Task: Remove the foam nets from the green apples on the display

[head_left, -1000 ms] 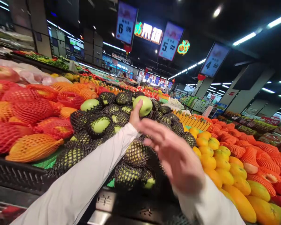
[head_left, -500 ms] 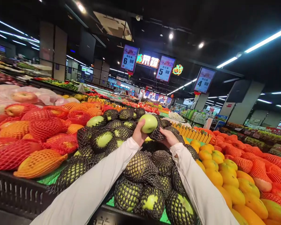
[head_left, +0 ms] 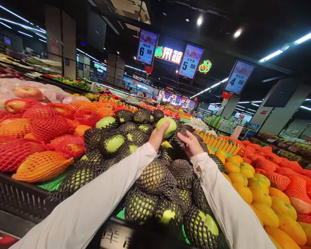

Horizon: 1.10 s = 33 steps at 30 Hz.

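A bare green apple (head_left: 169,128) is held up in my left hand (head_left: 157,139), thumb across its front. Just right of it, my right hand (head_left: 192,143) has its fingers on a black foam net sleeve (head_left: 179,137); whether the net has fruit inside is hard to tell. Below and around both hands lies a pile of green apples in black foam nets (head_left: 155,174), some with bare green skin showing through the openings.
Red and orange netted fruit (head_left: 50,126) fills the left side, behind a black crate edge (head_left: 15,193). To the right are yellow-orange citrus fruit (head_left: 259,193) and red-netted fruit (head_left: 277,166). A low yellow divider fence (head_left: 217,140) stands behind. Price signs (head_left: 191,61) hang overhead.
The view has tilted down slightly, so the signs sit higher. My right hand and the net have shifted a little right, while my left hand keeps its hold on the apple.
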Each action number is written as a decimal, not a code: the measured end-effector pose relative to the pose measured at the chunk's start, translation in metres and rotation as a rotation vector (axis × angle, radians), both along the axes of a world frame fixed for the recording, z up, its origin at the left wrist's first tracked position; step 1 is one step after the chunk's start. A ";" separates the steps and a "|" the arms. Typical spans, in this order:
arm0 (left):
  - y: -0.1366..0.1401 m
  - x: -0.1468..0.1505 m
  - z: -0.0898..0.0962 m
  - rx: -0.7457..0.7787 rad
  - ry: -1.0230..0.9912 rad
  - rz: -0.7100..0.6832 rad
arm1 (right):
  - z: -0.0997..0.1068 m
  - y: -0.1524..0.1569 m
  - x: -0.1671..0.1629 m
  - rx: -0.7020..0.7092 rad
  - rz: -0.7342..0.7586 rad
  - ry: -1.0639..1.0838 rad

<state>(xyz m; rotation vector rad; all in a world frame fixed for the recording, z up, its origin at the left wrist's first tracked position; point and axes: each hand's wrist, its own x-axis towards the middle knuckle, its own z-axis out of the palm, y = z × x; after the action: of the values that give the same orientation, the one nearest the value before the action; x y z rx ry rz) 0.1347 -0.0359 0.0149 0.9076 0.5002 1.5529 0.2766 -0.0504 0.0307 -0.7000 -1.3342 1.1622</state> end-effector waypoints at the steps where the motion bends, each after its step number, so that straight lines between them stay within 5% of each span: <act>1: 0.000 -0.001 0.001 -0.017 0.006 0.036 | -0.001 0.000 0.001 0.008 -0.001 -0.013; 6: 0.005 -0.006 0.000 -0.168 -0.046 0.184 | -0.002 0.003 0.006 0.180 -0.143 0.072; 10: 0.007 -0.003 -0.003 -0.136 -0.136 0.128 | -0.003 -0.004 0.002 0.177 0.003 -0.103; 13: 0.004 0.002 -0.002 -0.046 -0.181 0.014 | -0.004 -0.010 0.001 0.298 0.056 -0.295; 17: -0.004 0.004 0.001 0.014 -0.204 -0.192 | 0.000 -0.010 0.004 0.403 -0.126 -0.480; 22: -0.009 0.005 0.003 0.047 -0.166 -0.353 | 0.004 -0.005 0.007 0.415 -0.403 -0.305; 33: -0.008 0.005 -0.003 -0.011 0.028 -0.581 | 0.005 -0.002 0.006 0.370 -0.451 -0.139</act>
<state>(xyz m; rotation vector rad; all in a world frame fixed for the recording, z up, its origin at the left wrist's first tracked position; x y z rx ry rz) 0.1393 -0.0439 0.0117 0.9614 0.2312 1.0090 0.2826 -0.0527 0.0355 -0.7658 -1.3672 0.4980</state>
